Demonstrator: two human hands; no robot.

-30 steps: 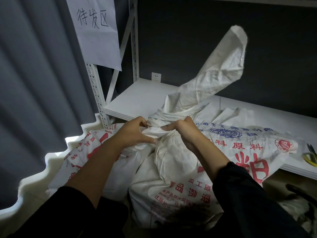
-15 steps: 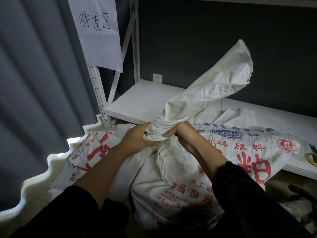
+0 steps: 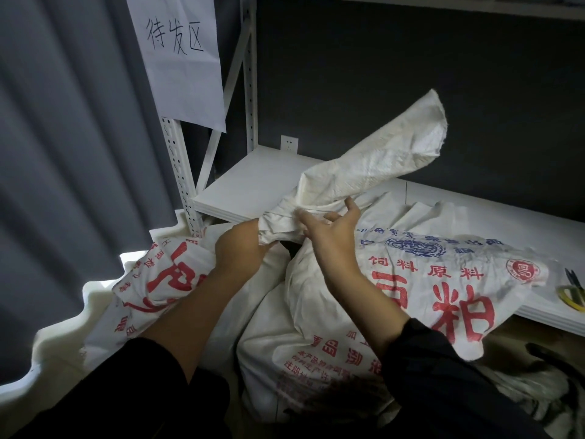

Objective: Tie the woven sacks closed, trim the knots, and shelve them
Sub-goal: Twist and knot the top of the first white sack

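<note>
A dark wall and a grey curtain back a white rack. A handwritten paper sign hangs in the upper left of the frame, and a bare white shelf runs across the middle. The woven sack, printed in red and blue, lies in the lower centre with its top edge against the shelf front.

A second ago both hands were curled round the sack's twisted neck, and the loose tail stood nearly upright. Now the tail has swung down and leans toward the upper right. The right hand has let go: its grip is apart, fingers spread and only brushing the twist. The left hand stays clamped on the neck from the left, so its grip alone holds the twist.

The right hand has probably opened to take a fresh hold and wrap the tail round into a knot, as no knot shows yet. If the left grip slackens, the twist is likely to unwind. Scissors and a tape roll wait at the right edge, so trimming and shelving are still to do.
</note>
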